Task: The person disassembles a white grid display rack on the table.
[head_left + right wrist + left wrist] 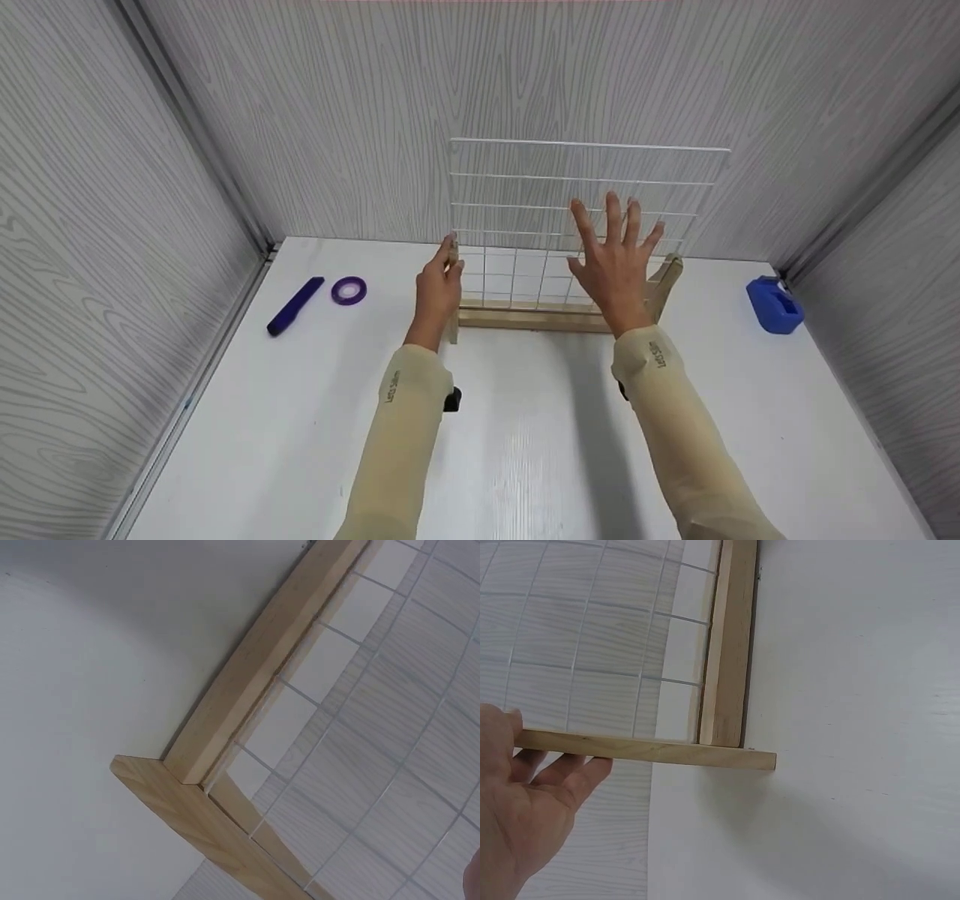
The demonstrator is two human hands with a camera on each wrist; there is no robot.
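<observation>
A white wire grid panel (585, 187) stands upright in a light wooden stand (525, 319) near the back wall. My left hand (439, 281) grips the stand's left end piece (667, 751), thumb on one side and fingers on the other. My right hand (615, 255) is held flat in front of the grid's right half, fingers spread and straight; whether it touches the wires I cannot tell. The right wrist view shows the stand's long bar (255, 667), its right end piece (195, 821) and the grid (390, 750) rising from it.
A purple marker (295, 305) and a purple tape roll (349, 290) lie at the back left of the white table (525, 450). A blue tape dispenser (775, 304) sits at the back right. Grey wood-grain walls close in three sides.
</observation>
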